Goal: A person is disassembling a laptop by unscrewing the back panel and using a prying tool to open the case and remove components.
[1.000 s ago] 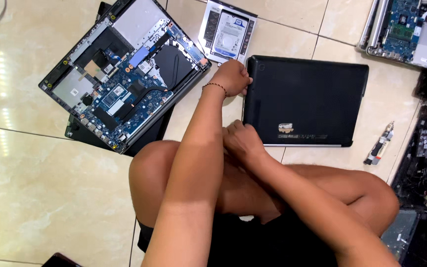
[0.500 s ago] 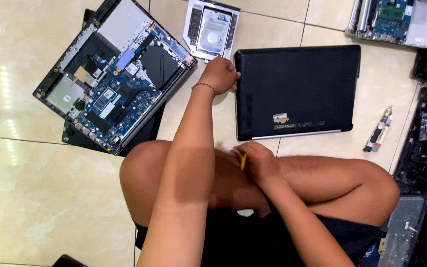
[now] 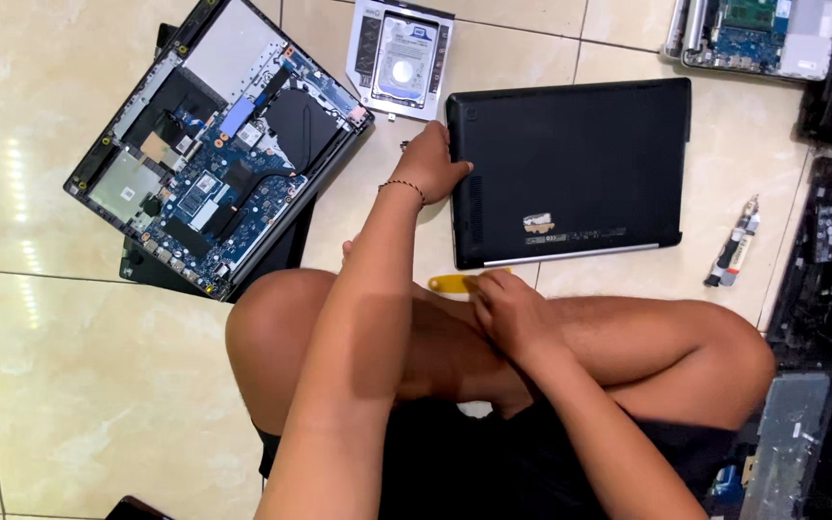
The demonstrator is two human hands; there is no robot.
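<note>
While the person sits cross-legged on the floor, the closed black laptop lies upside down just ahead of both hands, its long axis running left-right across the body. The left hand is the nearer one: it rests on the laptop's left short edge, fingers loosely spread and pressed flat, thumb side on the case, not gripping anything, more a steadying touch. The right hand sits lower, by the knee, just short of the laptop's near long edge. Its fingers are curled around a yellow pry tool, whose flat end sticks out to the left of the hand, toward the near-left corner of the laptop; the tip looks apart from the case, tho the angle makes that hard to judge.

Left of the left hand, an opened laptop base w/ blue circuit board lies tilted. Beyond the fingertips sits a silver drive in a caddy. Well right of the right hand, past the laptop, lies a small screwdriver. More stripped laptop parts at far right.
</note>
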